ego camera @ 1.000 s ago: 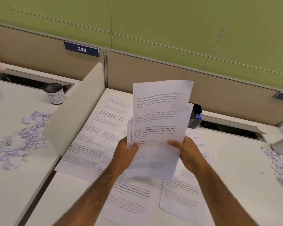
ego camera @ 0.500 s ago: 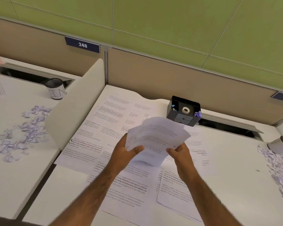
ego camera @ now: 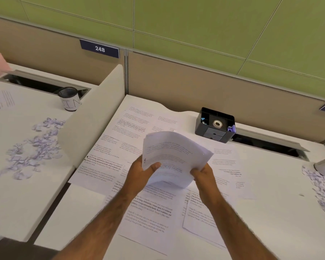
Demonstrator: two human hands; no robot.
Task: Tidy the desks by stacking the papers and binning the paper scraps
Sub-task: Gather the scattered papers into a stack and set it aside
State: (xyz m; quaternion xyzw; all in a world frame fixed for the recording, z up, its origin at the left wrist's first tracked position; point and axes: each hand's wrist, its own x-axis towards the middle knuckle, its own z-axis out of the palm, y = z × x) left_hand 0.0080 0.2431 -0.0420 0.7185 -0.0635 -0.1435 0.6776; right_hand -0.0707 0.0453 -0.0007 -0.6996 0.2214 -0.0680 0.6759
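Stack of papers (ego camera: 176,154) tipped down from upright, now bowed low over loose sheets (ego camera: 148,212) on the surface (ego camera: 280,184). Left hand (ego camera: 143,175) and right hand (ego camera: 203,177) each grip a near corner, thumbs on top. Scraps (ego camera: 36,147) lie at left.

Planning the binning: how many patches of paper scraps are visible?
2: one scrap patch on the left desk; another at the frame's right edge. More may be hidden.
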